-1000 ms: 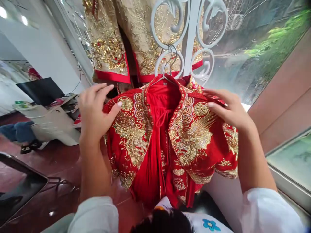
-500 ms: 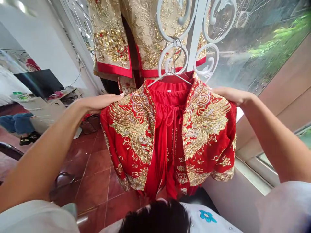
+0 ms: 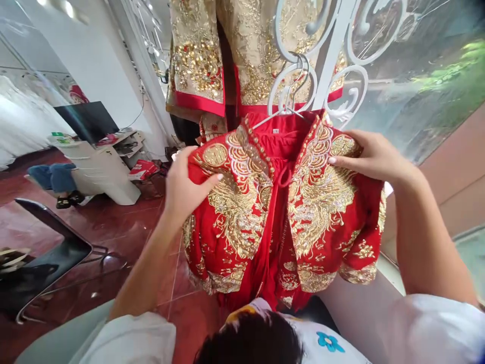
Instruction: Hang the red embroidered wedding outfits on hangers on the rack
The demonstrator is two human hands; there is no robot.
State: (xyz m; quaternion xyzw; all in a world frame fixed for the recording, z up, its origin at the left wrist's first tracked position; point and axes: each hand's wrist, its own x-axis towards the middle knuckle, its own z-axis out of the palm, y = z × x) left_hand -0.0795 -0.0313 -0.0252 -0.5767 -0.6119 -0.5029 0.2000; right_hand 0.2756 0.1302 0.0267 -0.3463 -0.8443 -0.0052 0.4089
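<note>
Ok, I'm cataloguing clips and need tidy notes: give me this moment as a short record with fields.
Main garment: red jacket with gold embroidery, front open
Inside it: red gathered cloth with a tied cord
Left hand: at one shoulder, thumb on the front
Right hand: at the other shoulder, thumb on the front
Support: wire hanger, by white scrollwork
Behind: beige-gold garment with red hem
Floor, picture left: black chair
</note>
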